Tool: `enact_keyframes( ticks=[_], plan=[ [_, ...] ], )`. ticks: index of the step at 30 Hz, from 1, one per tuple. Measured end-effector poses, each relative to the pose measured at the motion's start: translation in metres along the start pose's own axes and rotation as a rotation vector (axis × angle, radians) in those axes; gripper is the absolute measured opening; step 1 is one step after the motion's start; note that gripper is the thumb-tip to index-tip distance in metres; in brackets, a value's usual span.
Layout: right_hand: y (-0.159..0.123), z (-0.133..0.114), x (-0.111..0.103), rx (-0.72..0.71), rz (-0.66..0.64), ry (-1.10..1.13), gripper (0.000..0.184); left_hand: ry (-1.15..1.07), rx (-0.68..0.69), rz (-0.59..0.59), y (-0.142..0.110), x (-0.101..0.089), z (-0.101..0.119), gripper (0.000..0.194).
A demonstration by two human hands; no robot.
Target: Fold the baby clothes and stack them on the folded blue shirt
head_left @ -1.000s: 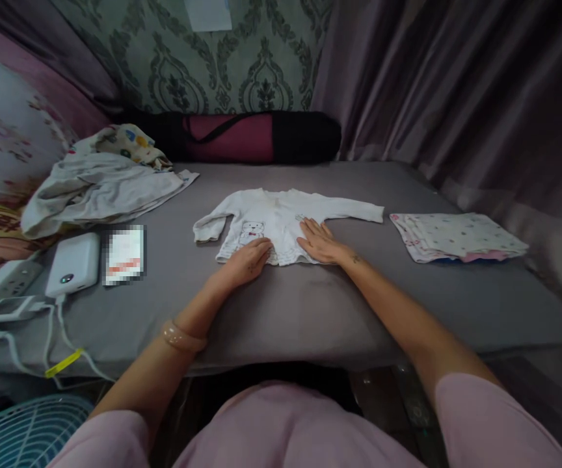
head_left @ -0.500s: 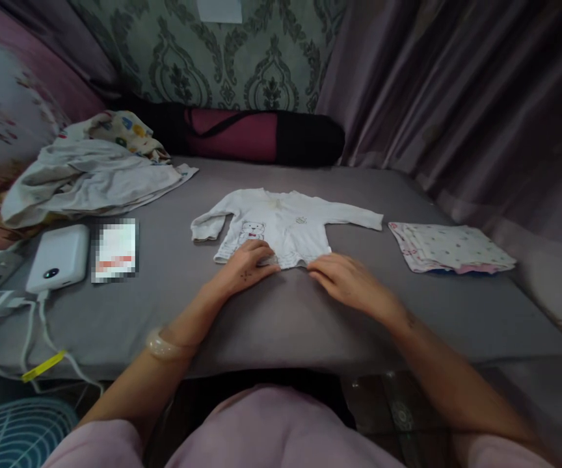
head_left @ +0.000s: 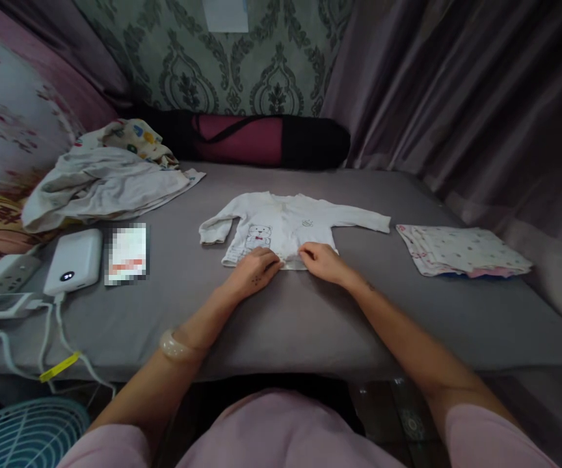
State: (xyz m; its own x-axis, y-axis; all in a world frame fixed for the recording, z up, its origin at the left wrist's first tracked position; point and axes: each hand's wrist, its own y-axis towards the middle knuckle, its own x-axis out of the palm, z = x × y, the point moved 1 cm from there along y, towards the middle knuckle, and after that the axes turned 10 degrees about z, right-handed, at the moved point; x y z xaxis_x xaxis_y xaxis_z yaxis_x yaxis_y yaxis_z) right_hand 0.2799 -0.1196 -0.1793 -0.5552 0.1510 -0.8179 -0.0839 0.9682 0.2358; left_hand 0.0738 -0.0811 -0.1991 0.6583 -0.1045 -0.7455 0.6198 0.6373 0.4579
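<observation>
A small white long-sleeved baby shirt with a bear print lies flat on the grey table, sleeves spread to both sides. My left hand rests on its lower hem at the left, fingers curled onto the cloth. At the hem's middle my right hand has its fingers bent and pinching the edge. Both hands touch the near edge of the shirt.
A folded stack of dotted cloths lies to the right. A heap of pale clothes sits at the back left. A white power bank, a blurred card, a power strip and cables lie at the left. A dark roll bag lines the back wall.
My right hand slid from flat on the shirt's front back to the near hem and now grips the edge. My left hand stayed at the hem.
</observation>
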Motion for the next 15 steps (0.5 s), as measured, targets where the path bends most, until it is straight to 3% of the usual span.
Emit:
enact_keyframes(
  ticks=[2,5,8,11,13,15],
  plan=[
    [0.006,0.004,-0.001,0.147,0.078,0.113,0.021,0.000,-0.008,0.027,0.000,0.001,0.002,0.031],
    [0.012,0.002,-0.005,0.202,0.136,0.261,0.021,-0.021,-0.007,0.059,0.002,0.002,0.006,0.032],
    [0.015,-0.005,-0.007,0.157,0.145,0.318,0.024,-0.027,0.022,0.041,0.002,0.003,0.011,0.034],
    [0.011,-0.014,-0.003,0.112,0.136,0.218,0.024,-0.014,0.063,-0.019,0.001,0.001,0.015,0.028],
    [0.003,-0.021,0.001,0.048,0.080,0.135,0.024,-0.014,0.019,-0.022,0.000,-0.002,0.015,0.022],
    [-0.007,-0.027,0.003,-0.065,-0.024,0.063,0.024,-0.005,-0.093,0.069,-0.001,-0.005,0.012,0.018]
  ],
)
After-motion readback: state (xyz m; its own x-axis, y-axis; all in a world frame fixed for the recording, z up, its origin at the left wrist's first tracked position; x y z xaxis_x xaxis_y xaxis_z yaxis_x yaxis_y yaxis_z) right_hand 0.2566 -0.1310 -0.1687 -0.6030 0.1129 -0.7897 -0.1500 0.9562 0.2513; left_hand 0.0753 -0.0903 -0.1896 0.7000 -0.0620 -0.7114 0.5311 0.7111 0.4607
